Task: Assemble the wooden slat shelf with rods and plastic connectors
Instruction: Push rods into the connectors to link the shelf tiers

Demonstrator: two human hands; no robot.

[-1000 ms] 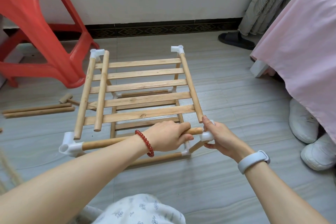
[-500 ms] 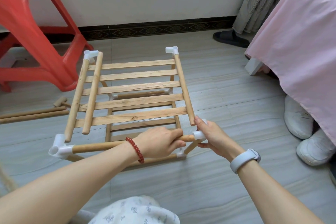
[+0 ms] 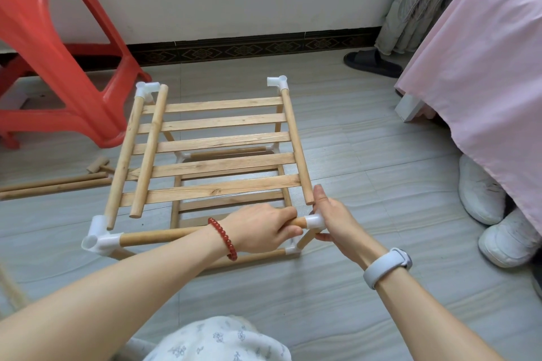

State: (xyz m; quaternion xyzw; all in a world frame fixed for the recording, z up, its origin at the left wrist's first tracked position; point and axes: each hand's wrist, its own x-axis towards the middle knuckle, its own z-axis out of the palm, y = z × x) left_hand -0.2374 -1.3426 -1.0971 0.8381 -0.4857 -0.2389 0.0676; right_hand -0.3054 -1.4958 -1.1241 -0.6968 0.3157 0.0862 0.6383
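Observation:
The wooden slat shelf [image 3: 211,141] stands on the tiled floor, with several slats across two side rods. My left hand [image 3: 264,228] grips the near front rod [image 3: 155,237] close to its right end. My right hand [image 3: 331,220] holds the white plastic connector [image 3: 314,220] at that end, fingers around it. The right side rod [image 3: 296,143] ends just above this connector, apart from it. Another white connector [image 3: 101,236] caps the front rod's left end. A loose rod [image 3: 149,152] lies on the slats at the left.
A red plastic stool [image 3: 55,47] stands at the back left. Spare rods [image 3: 52,183] and a small wooden mallet [image 3: 98,165] lie on the floor to the left. A pink bedspread [image 3: 484,61], white shoes [image 3: 481,193] and a black slipper [image 3: 372,63] are at the right.
Both hands have kept their grips on the front rod and connector. The view has shifted slightly; the rod's right end sits a little deeper in the connector.

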